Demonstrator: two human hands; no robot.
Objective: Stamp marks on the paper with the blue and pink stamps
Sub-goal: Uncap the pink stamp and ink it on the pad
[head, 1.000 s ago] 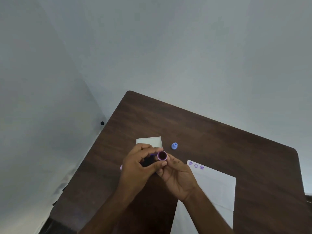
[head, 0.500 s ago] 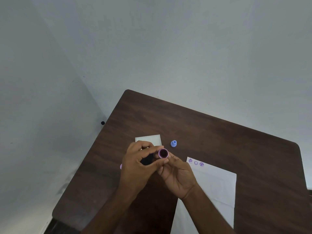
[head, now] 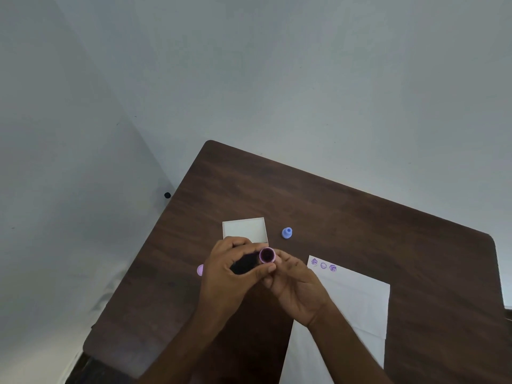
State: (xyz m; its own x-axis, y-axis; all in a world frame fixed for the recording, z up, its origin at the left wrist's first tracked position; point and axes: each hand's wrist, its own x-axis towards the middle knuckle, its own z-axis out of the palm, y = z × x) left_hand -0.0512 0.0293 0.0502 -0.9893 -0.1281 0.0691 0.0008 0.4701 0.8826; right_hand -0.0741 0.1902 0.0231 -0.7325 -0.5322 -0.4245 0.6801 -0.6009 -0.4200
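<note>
My left hand (head: 235, 275) curls its fingers round a small pink stamp (head: 267, 255), its dark inked face turned up toward the camera. My right hand (head: 296, 286) sits just under and to the right of it, fingertips touching the stamp's lower end. The blue stamp (head: 287, 233) stands alone on the table beyond my hands. A white paper (head: 357, 306) lies to the right, with three purple marks (head: 323, 265) in a row along its top left edge.
A small white open box (head: 243, 230) lies on the dark wooden table (head: 360, 217) just beyond my left hand. A pink cap-like piece (head: 200, 270) peeks out left of my left hand. Grey walls close in behind and to the left.
The hands and pink stamp stay almost still; the view has shifted slightly downward.
</note>
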